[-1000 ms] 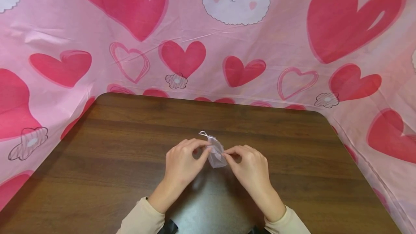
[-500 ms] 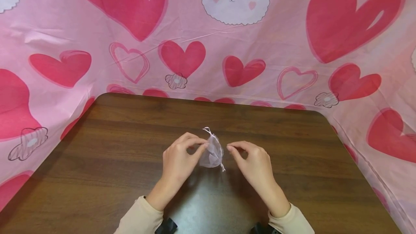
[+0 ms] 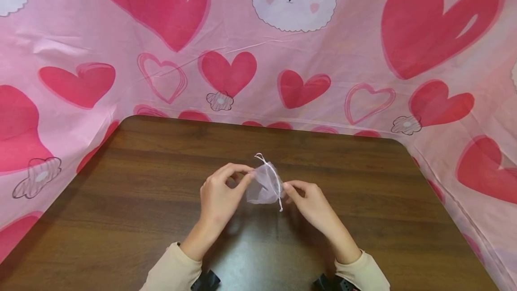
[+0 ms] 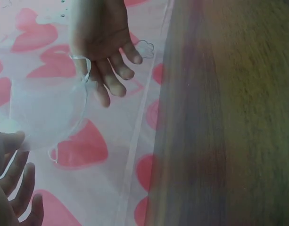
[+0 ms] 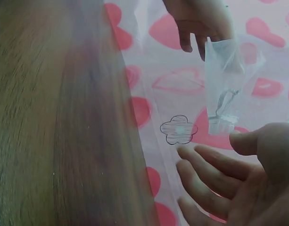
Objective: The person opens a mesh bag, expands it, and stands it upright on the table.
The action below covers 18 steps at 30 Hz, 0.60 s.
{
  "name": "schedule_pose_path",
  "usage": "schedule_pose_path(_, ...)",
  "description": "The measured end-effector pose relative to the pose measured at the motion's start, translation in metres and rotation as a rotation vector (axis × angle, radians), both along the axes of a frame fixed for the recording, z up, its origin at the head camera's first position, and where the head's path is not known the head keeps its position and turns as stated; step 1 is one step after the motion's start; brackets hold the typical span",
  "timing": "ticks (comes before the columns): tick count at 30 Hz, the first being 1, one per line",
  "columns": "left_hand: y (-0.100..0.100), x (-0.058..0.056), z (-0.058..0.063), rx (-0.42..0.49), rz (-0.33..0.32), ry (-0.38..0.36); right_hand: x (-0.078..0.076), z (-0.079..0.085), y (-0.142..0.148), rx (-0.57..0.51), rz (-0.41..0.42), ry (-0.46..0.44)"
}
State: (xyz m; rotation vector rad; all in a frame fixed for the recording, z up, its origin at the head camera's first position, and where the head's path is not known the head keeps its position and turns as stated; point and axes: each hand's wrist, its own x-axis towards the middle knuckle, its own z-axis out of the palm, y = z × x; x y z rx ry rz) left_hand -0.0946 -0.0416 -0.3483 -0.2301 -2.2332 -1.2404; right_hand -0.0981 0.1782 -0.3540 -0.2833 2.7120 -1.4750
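Observation:
A small sheer white drawstring pouch (image 3: 262,187) is held above the table, its cord running along the right-hand edge with a loop at the far end and a knotted end near the front. My left hand (image 3: 222,192) pinches the pouch's left edge between thumb and forefinger; in the left wrist view its other fingers (image 4: 22,188) spread loosely. My right hand (image 3: 313,203) is at the corded mouth. In the right wrist view its thumb (image 5: 245,142) is at or very near the pouch's edge, and the fingers reach out loosely, apart from the thumb.
A dark brown wooden table (image 3: 161,156) with rounded far corners lies beneath the hands. Pink cloth with red hearts (image 3: 228,73) hangs behind it and along both sides. Black straps (image 3: 206,280) show near both sleeves at the front.
The right hand let go of the pouch, drew off right, then came back to its corded edge with fingers more spread. The pouch has opened out wider, the left hand still pinching it.

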Motion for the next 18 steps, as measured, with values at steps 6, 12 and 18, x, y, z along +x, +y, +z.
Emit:
schedule_pose_path(6,0.001,0.0005,0.0007,0.035,0.032,-0.002,-0.0015,-0.0033,0.0009,-0.141,0.132,-0.126)
schedule_pose_path(12,0.0021,0.0014,0.0001,0.045,0.022,-0.044,-0.0016,-0.0033,-0.0008,-0.271,0.062,-0.158)
schedule_pose_path(18,-0.0005,-0.0012,-0.0006,0.02,-0.008,-0.078,-0.0039,-0.0026,-0.0032,-0.299,-0.121,-0.117)
